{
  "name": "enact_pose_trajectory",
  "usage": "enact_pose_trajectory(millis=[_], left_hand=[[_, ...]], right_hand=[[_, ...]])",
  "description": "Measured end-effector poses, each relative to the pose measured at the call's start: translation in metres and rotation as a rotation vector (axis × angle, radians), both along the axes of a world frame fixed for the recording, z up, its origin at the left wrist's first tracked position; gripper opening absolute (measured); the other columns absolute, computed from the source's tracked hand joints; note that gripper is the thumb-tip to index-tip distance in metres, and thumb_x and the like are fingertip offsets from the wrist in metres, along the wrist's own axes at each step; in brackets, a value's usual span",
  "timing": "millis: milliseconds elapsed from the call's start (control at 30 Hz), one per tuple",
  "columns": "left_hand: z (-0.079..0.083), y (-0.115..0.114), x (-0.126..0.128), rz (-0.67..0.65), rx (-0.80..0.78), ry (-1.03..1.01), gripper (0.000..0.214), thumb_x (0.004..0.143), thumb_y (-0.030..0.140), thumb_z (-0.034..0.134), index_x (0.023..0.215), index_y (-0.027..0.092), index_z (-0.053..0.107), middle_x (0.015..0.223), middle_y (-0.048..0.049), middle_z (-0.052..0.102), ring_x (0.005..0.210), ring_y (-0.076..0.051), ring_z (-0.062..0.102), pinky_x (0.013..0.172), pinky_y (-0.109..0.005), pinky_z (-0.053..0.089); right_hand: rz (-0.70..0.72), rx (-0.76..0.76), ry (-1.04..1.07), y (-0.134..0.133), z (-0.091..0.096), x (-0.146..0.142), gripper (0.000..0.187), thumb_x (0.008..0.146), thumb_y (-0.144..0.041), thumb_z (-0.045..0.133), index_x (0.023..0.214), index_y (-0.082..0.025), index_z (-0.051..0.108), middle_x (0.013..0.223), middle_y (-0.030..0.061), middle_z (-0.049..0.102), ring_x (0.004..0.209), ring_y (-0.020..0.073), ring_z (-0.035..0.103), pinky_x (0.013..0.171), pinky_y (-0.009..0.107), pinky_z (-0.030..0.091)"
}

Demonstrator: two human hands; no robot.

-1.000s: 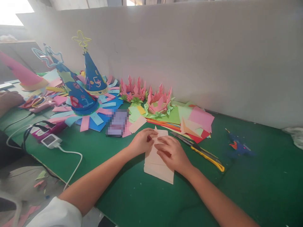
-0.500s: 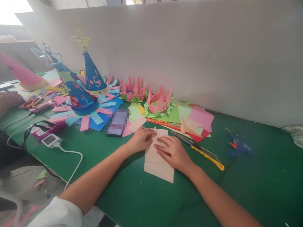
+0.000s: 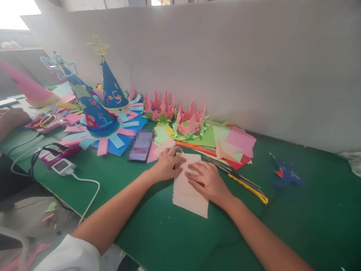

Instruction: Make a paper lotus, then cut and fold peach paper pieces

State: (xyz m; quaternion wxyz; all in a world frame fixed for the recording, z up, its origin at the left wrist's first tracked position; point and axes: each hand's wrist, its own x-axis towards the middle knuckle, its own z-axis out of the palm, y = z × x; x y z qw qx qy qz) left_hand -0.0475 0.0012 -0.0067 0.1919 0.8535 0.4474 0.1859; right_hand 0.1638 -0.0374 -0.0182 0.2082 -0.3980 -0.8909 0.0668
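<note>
Pale peach folded paper (image 3: pixel 189 201) lies flat on the green table, its layers showing at the lower left edge. My left hand (image 3: pixel 167 165) rests at the paper's upper left, fingers apart, with the thumb and some fingertips touching it. Across the paper's right side lies my right hand (image 3: pixel 207 180), open, its fingers spread and pressing on the sheet. Close to the right of that hand is a utility knife (image 3: pixel 248 187) with a yellow handle, its blade pointing up and left.
Behind the paper are a sheet stack (image 3: pixel 239 139) and pink paper lotuses (image 3: pixel 191 118). Left stand blue cone hats (image 3: pixel 111 88), a phone (image 3: pixel 141 146), a charger (image 3: pixel 64 166) and a power strip (image 3: pixel 56 153). Another person's hand (image 3: pixel 12 119) is far left; a dark blue object (image 3: pixel 286 175) lies right.
My left hand's fingers have lifted and spread a little. A small pointed tip at the paper's top edge no longer sticks up. My right hand stays in place.
</note>
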Motion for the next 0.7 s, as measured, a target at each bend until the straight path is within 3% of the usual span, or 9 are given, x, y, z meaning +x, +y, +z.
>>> enact_pose_trajectory(millis=[167, 333, 533, 700], left_hand=[[0.005, -0.003, 0.003, -0.088, 0.034, 0.027, 0.025, 0.079, 0.017, 0.051, 0.1, 0.023, 0.064, 0.126, -0.0053, 0.055, 0.115, -0.028, 0.042, 0.093, -0.046, 0.033], [0.001, -0.003, 0.005, -0.055, 0.043, 0.015, 0.023, 0.078, 0.023, 0.055, 0.099, 0.021, 0.063, 0.126, -0.0062, 0.057, 0.114, -0.029, 0.043, 0.094, -0.046, 0.03], [0.0, -0.003, 0.005, -0.05, 0.064, 0.051, 0.021, 0.077, 0.029, 0.058, 0.096, 0.021, 0.063, 0.13, -0.0062, 0.055, 0.115, -0.03, 0.043, 0.092, -0.046, 0.029], [0.001, -0.004, 0.004, -0.047, 0.066, 0.069, 0.026, 0.078, 0.029, 0.058, 0.103, 0.022, 0.06, 0.131, -0.0062, 0.054, 0.113, -0.03, 0.043, 0.09, -0.044, 0.029]], right_hand=[[0.004, 0.003, 0.003, -0.001, 0.0, 0.0, 0.024, 0.09, -0.033, 0.05, 0.106, -0.035, 0.068, 0.117, 0.0034, 0.064, 0.11, 0.0264, 0.048, 0.088, 0.047, 0.036], [-0.03, -0.047, 0.069, -0.002, 0.0, 0.0, 0.023, 0.088, -0.032, 0.052, 0.102, -0.035, 0.07, 0.119, 0.002, 0.063, 0.103, 0.0265, 0.05, 0.086, 0.048, 0.039], [-0.088, -0.113, 0.071, 0.014, 0.011, -0.008, 0.028, 0.092, -0.028, 0.044, 0.086, -0.026, 0.071, 0.103, 0.0025, 0.07, 0.087, 0.0232, 0.053, 0.078, 0.043, 0.042], [-0.066, -0.126, -0.001, 0.029, 0.016, -0.014, 0.015, 0.085, -0.017, 0.049, 0.08, -0.022, 0.063, 0.106, 0.0034, 0.068, 0.092, 0.0227, 0.053, 0.077, 0.038, 0.041]])
